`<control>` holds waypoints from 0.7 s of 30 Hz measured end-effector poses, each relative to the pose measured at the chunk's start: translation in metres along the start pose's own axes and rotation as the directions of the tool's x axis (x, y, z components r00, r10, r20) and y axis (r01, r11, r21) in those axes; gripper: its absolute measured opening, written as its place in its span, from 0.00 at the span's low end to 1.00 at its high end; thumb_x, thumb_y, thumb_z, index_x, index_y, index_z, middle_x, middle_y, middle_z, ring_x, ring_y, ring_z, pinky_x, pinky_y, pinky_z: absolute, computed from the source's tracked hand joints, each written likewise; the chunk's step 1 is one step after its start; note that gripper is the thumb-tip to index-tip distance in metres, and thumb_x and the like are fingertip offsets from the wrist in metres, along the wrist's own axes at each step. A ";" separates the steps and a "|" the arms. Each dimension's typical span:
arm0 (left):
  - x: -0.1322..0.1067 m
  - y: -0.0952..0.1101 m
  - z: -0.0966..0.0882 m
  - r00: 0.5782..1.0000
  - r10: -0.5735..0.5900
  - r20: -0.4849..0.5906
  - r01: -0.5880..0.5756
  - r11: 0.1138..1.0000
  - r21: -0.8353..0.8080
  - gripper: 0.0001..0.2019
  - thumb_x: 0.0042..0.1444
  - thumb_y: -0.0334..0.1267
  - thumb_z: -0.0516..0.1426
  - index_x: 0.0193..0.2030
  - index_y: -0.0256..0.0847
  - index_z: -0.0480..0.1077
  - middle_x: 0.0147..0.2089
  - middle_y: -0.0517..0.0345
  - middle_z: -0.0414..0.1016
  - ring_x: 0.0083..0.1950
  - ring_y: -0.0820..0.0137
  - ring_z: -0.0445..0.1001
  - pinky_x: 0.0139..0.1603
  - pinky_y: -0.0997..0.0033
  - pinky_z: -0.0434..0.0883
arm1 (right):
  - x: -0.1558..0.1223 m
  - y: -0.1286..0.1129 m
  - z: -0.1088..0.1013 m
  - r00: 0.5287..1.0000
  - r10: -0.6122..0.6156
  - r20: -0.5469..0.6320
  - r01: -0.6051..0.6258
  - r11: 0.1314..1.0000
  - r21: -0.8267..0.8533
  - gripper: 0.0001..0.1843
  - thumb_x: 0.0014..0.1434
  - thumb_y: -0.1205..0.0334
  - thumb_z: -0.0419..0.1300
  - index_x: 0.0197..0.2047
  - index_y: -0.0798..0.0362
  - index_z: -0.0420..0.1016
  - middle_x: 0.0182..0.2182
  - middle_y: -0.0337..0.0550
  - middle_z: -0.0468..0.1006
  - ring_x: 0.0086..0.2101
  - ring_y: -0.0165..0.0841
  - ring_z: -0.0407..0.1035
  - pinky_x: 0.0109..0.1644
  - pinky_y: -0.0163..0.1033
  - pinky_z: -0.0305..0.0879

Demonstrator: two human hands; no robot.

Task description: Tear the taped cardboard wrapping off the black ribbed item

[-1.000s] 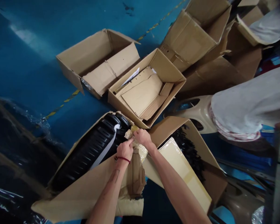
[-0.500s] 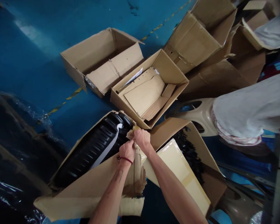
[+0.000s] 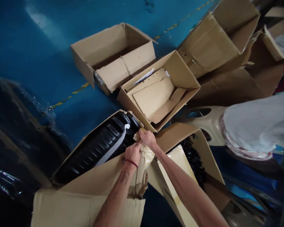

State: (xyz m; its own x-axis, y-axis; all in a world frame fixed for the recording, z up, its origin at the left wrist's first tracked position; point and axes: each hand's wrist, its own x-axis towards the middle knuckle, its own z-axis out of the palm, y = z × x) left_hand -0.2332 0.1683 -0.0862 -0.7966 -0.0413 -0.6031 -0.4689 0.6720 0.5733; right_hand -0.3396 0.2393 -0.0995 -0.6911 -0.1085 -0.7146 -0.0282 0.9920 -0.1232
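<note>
A torn cardboard box [image 3: 90, 201] lies open below me with a black ribbed plastic part [image 3: 97, 148] inside, a white strip across it. My left hand [image 3: 132, 153], a red band at its wrist, is closed on the crumpled taped cardboard [image 3: 144, 154] at the box's top edge. My right hand [image 3: 146, 138] is closed on the same torn tape and cardboard, just beyond the left hand. The two hands touch. A pale flap [image 3: 172, 176] of the box hangs under my right forearm.
Two open cartons [image 3: 113, 60] [image 3: 180, 75] sit on the blue floor [image 3: 38, 47] ahead, one holding flat cardboard sheets. More cartons [image 3: 210, 44] pile at top right. A person in grey sits on a beige plastic stool [image 3: 208, 121] at right. Black plastic film [image 3: 16, 135] lies left.
The view has shifted, so everything sits further right and lower. Both hands stay clamped on the torn box edge; the pale flap has swung narrower under my right arm.
</note>
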 end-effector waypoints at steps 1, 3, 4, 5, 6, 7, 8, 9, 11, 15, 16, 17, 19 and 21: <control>0.001 0.000 0.000 1.000 0.006 -0.001 -0.006 1.000 -0.005 0.17 0.63 0.27 0.53 0.57 0.40 0.69 0.51 0.53 0.77 0.52 0.66 0.76 0.54 0.58 0.74 | 0.001 0.004 0.002 1.000 0.029 -0.010 -0.028 0.999 0.044 0.25 0.69 0.46 0.51 0.33 0.58 0.72 0.26 0.38 0.71 0.26 0.27 0.67 0.32 0.35 0.69; 0.001 -0.002 -0.001 1.000 0.016 -0.006 -0.016 1.000 -0.010 0.20 0.62 0.26 0.53 0.60 0.42 0.67 0.51 0.53 0.77 0.51 0.65 0.76 0.54 0.57 0.74 | 0.000 0.011 0.006 0.998 0.042 -0.036 -0.036 0.991 0.132 0.27 0.69 0.45 0.50 0.28 0.58 0.69 0.21 0.34 0.66 0.22 0.25 0.62 0.27 0.32 0.64; 0.001 -0.003 -0.001 1.000 0.016 -0.011 -0.016 1.000 -0.009 0.21 0.62 0.26 0.53 0.61 0.43 0.67 0.51 0.53 0.77 0.51 0.64 0.76 0.53 0.57 0.74 | -0.001 0.013 0.008 0.998 0.031 -0.049 -0.022 0.985 0.172 0.27 0.69 0.46 0.51 0.26 0.57 0.67 0.20 0.33 0.64 0.21 0.24 0.60 0.25 0.31 0.61; 0.001 -0.004 0.000 1.000 0.015 -0.014 -0.015 1.000 -0.006 0.21 0.62 0.26 0.53 0.61 0.42 0.66 0.50 0.52 0.77 0.50 0.64 0.76 0.53 0.57 0.74 | -0.002 0.016 0.008 0.998 0.015 -0.060 -0.002 0.978 0.207 0.26 0.69 0.47 0.51 0.25 0.57 0.66 0.18 0.32 0.61 0.20 0.24 0.58 0.24 0.31 0.59; 0.000 -0.005 0.001 1.000 0.015 -0.017 -0.015 1.000 -0.001 0.22 0.62 0.26 0.52 0.62 0.42 0.66 0.50 0.52 0.77 0.50 0.64 0.76 0.53 0.57 0.74 | -0.004 0.017 0.009 0.998 -0.003 -0.067 0.019 0.971 0.239 0.26 0.69 0.48 0.53 0.24 0.57 0.64 0.17 0.31 0.58 0.19 0.23 0.56 0.23 0.30 0.57; -0.001 -0.007 0.002 1.000 0.017 -0.017 -0.017 1.000 0.004 0.22 0.62 0.26 0.52 0.62 0.42 0.66 0.50 0.51 0.77 0.50 0.64 0.76 0.53 0.57 0.74 | -0.005 0.018 0.008 0.997 -0.023 -0.067 0.040 0.963 0.267 0.26 0.68 0.49 0.54 0.23 0.57 0.63 0.17 0.30 0.56 0.18 0.23 0.54 0.22 0.30 0.55; -0.002 -0.008 0.003 1.000 0.023 -0.017 -0.023 1.000 0.009 0.22 0.62 0.26 0.52 0.63 0.42 0.66 0.51 0.51 0.77 0.51 0.64 0.76 0.54 0.58 0.73 | -0.007 0.018 0.007 0.997 -0.041 -0.064 0.058 0.955 0.291 0.26 0.67 0.50 0.56 0.22 0.57 0.61 0.16 0.29 0.54 0.18 0.22 0.52 0.21 0.30 0.52; -0.003 -0.009 0.004 0.999 0.031 -0.015 -0.031 0.999 0.014 0.23 0.62 0.26 0.51 0.63 0.42 0.65 0.51 0.51 0.77 0.52 0.64 0.75 0.55 0.58 0.73 | -0.008 0.019 0.005 0.997 -0.057 -0.058 0.073 0.947 0.312 0.26 0.66 0.52 0.57 0.21 0.57 0.60 0.16 0.29 0.52 0.17 0.21 0.50 0.21 0.29 0.50; -0.004 -0.009 0.006 0.999 0.041 -0.009 -0.041 0.999 0.030 0.24 0.62 0.26 0.51 0.64 0.43 0.65 0.52 0.51 0.77 0.53 0.64 0.75 0.56 0.59 0.72 | -0.010 0.020 0.000 0.996 -0.077 -0.045 0.089 0.932 0.351 0.26 0.65 0.54 0.59 0.20 0.56 0.58 0.16 0.28 0.49 0.17 0.20 0.47 0.20 0.29 0.45; -0.004 -0.008 0.006 0.998 0.060 0.015 -0.061 0.996 0.063 0.24 0.62 0.26 0.50 0.64 0.44 0.66 0.51 0.51 0.77 0.53 0.63 0.75 0.55 0.59 0.72 | -0.012 0.025 -0.009 0.998 -0.054 -0.019 0.057 0.902 0.428 0.27 0.63 0.58 0.62 0.18 0.56 0.55 0.15 0.28 0.49 0.17 0.20 0.46 0.19 0.28 0.42; -0.004 -0.007 0.006 0.997 0.069 0.020 -0.070 0.995 0.068 0.24 0.62 0.26 0.51 0.64 0.43 0.65 0.51 0.51 0.77 0.53 0.63 0.75 0.56 0.58 0.72 | -0.012 0.026 -0.008 0.999 -0.035 -0.011 0.036 0.892 0.450 0.27 0.62 0.59 0.62 0.18 0.56 0.55 0.15 0.28 0.49 0.17 0.20 0.46 0.19 0.28 0.42; -0.003 -0.007 0.006 0.997 0.079 0.024 -0.080 0.994 0.071 0.24 0.62 0.27 0.51 0.65 0.44 0.64 0.52 0.51 0.76 0.53 0.63 0.74 0.56 0.58 0.72 | -0.011 0.028 -0.006 1.000 -0.015 -0.002 0.014 0.881 0.474 0.27 0.62 0.60 0.62 0.18 0.56 0.55 0.15 0.28 0.49 0.17 0.19 0.46 0.19 0.28 0.42; -0.003 -0.006 0.006 0.995 0.094 0.033 -0.096 0.993 0.073 0.24 0.63 0.27 0.51 0.65 0.44 0.63 0.52 0.51 0.76 0.54 0.63 0.74 0.56 0.58 0.72 | -0.012 0.029 0.001 1.000 0.023 0.013 -0.026 0.852 0.523 0.26 0.62 0.61 0.62 0.18 0.57 0.55 0.14 0.27 0.49 0.16 0.19 0.46 0.18 0.27 0.41; -0.004 -0.004 0.008 0.994 0.101 0.046 -0.104 0.992 0.069 0.24 0.63 0.29 0.52 0.65 0.44 0.63 0.52 0.51 0.76 0.54 0.63 0.74 0.56 0.57 0.73 | -0.017 0.029 0.006 0.999 0.047 0.020 -0.050 0.819 0.572 0.26 0.61 0.62 0.63 0.17 0.57 0.56 0.14 0.27 0.50 0.16 0.19 0.47 0.17 0.27 0.41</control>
State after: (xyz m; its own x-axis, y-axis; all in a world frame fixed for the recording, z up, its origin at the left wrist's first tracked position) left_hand -0.2253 0.1714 -0.0910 -0.8216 0.0612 -0.5668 -0.3558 0.7217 0.5937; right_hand -0.3238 0.2700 -0.0952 -0.6772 -0.0629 -0.7331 0.4247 0.7802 -0.4593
